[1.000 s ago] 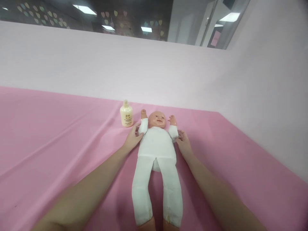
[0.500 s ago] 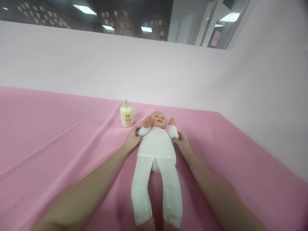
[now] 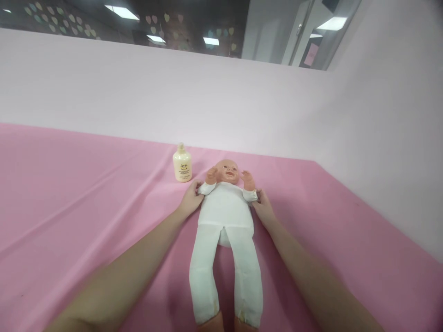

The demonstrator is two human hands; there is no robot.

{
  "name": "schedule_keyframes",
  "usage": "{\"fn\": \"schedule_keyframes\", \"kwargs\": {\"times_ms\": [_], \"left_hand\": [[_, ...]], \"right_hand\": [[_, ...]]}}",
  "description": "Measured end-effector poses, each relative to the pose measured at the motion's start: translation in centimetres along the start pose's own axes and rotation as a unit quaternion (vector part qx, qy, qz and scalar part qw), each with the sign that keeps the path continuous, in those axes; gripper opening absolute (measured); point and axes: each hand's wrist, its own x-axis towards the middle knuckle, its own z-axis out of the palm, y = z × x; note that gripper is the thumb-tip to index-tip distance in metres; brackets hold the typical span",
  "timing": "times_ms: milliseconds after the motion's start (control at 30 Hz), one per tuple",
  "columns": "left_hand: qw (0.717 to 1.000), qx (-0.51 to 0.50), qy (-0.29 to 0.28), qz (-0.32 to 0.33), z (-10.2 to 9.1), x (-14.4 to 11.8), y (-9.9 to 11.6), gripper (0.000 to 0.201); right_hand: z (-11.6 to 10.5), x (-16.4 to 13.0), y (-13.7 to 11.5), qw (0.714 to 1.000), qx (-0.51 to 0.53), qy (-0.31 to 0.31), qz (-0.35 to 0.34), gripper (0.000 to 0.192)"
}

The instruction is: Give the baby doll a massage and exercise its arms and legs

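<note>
A baby doll (image 3: 225,205) with a white cloth body lies on its back, head away from me and feet at the lower edge of the view. My left hand (image 3: 192,198) is closed on the doll's arm at the left, its thumb and fingers at the white sleeve near the elbow. On the other side my right hand (image 3: 264,206) grips the doll's arm at the right in the same way. Both doll forearms point up beside the head. Some of my fingertips are hidden behind the sleeves.
A cream-coloured pump bottle (image 3: 182,165) stands upright left of the doll's head. Pink cloth (image 3: 86,193) covers the surface, with long creases at the left. A white wall (image 3: 155,97) rises behind, below a window (image 3: 194,23), and another wall borders the right.
The doll's arm at the right has turned inward and down a little, its hand tipping toward the head, with my right hand on it. My left hand and the bottle look unmoved.
</note>
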Motion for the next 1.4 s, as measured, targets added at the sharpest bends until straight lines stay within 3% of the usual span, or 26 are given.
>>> {"fn": "schedule_keyframes", "kwargs": {"times_ms": [300,633,1267,1400], "left_hand": [[1.000,0.002,-0.002,-0.011,0.0,-0.1,0.0,0.039],[0.999,-0.002,-0.012,-0.040,-0.1,-0.2,0.1,0.040],[0.999,-0.018,-0.007,-0.038,0.0,-0.1,-0.6,0.032],[0.999,-0.023,-0.005,-0.036,0.1,0.0,-0.8,0.031]], "right_hand": [[-0.4,-0.3,-0.1,0.998,-0.061,-0.018,0.028,0.047],[-0.3,-0.5,-0.5,0.998,-0.056,-0.017,0.037,0.052],[0.1,-0.9,-1.3,0.999,-0.045,-0.007,0.018,0.031],[0.1,-0.6,-0.9,0.999,-0.033,0.000,0.017,0.034]]}}
